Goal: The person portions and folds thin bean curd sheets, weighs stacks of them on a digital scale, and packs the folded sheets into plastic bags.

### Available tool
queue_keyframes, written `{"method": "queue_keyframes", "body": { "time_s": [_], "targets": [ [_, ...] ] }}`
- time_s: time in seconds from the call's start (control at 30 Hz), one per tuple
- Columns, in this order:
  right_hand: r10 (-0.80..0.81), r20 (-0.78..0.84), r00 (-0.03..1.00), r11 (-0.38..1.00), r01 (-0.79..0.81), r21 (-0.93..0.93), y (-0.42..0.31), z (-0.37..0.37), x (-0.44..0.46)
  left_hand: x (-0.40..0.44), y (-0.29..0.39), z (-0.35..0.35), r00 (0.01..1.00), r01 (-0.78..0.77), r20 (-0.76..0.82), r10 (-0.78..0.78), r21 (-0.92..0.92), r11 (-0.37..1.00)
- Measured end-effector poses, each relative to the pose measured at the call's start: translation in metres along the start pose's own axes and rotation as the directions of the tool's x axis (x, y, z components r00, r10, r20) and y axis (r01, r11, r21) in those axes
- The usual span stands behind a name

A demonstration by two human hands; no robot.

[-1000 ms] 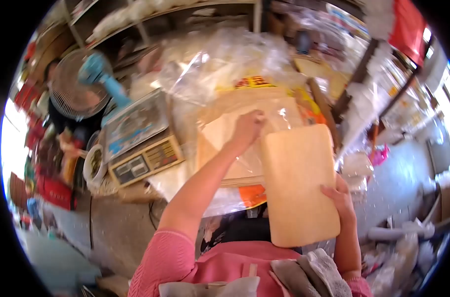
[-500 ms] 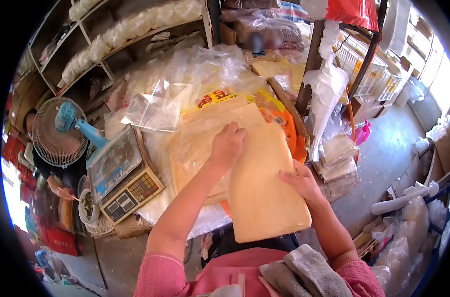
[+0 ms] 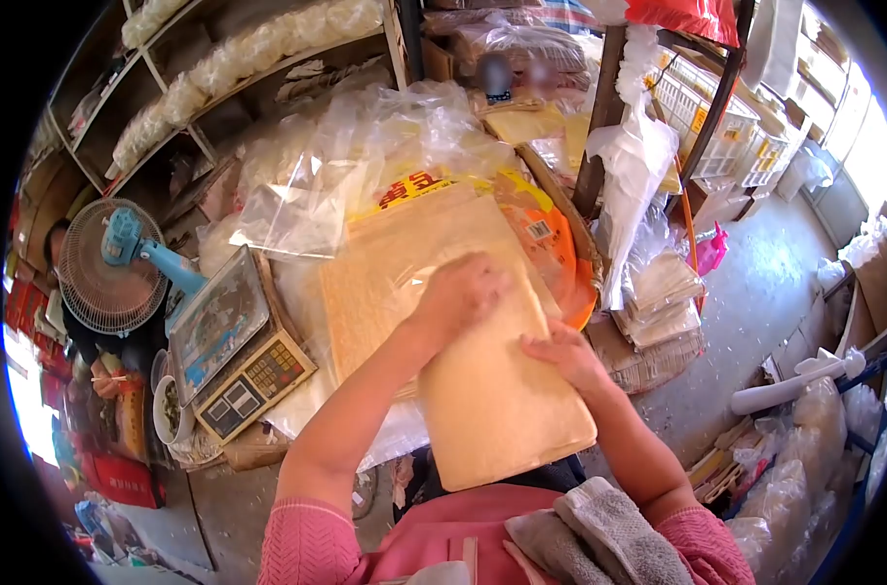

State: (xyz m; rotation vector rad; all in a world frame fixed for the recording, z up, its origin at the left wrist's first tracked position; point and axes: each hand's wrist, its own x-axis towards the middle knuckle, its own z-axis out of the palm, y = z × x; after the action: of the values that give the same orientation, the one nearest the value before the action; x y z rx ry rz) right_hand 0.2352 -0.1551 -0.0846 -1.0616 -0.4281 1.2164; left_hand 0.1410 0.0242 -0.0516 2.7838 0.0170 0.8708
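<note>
A thick stack of pale yellow sheets [image 3: 502,400] slants down toward my lap. My right hand [image 3: 568,359] grips its right edge, thumb on top and fingers underneath. Over the stack's upper left part is my left hand [image 3: 463,292], its fingers curled but blurred; whether it pinches a sheet cannot be made out. Beneath and beyond lies a wider pile of similar sheets [image 3: 366,292], partly under clear plastic. An orange and yellow printed bag [image 3: 546,244] shows to the right of that pile.
A digital scale [image 3: 239,336], a bowl [image 3: 171,409] and a blue fan [image 3: 122,239] stand to the left. Another person's hand [image 3: 105,378] is near the bowl. Clear plastic bags [image 3: 297,195] lie behind the pile. A dark post [image 3: 599,127] rises at the right.
The held stack has moved left and down onto the wider pile's lower right part. My right hand has moved left with it. My left hand now blurs over the stack's upper part.
</note>
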Motion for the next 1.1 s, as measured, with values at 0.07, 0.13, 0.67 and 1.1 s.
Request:
{"method": "queue_keyframes", "body": {
  "time_s": [0.07,0.13,0.67,1.1],
  "targets": [
    [0.018,0.021,1.0,1.0,-0.018,-0.009,0.008,-0.002,-0.001,-0.009,0.017,-0.005,0.999,-0.045,0.026,0.048,-0.091,0.995],
    [-0.011,-0.023,1.0,0.997,0.013,0.075,0.018,-0.013,-0.002,-0.028,0.024,-0.007,0.998,-0.062,-0.008,0.061,-0.123,0.99],
    [0.021,-0.046,0.999,0.979,-0.012,0.203,0.022,-0.028,0.023,-0.177,0.045,-0.008,0.596,0.41,0.672,-0.44,-0.725,-0.553],
    [0.045,0.019,0.999,0.881,-0.049,0.471,0.046,-0.04,-0.012,-0.143,0.072,0.028,0.234,0.229,0.552,-0.8,-0.831,-0.506]
  ]
}}
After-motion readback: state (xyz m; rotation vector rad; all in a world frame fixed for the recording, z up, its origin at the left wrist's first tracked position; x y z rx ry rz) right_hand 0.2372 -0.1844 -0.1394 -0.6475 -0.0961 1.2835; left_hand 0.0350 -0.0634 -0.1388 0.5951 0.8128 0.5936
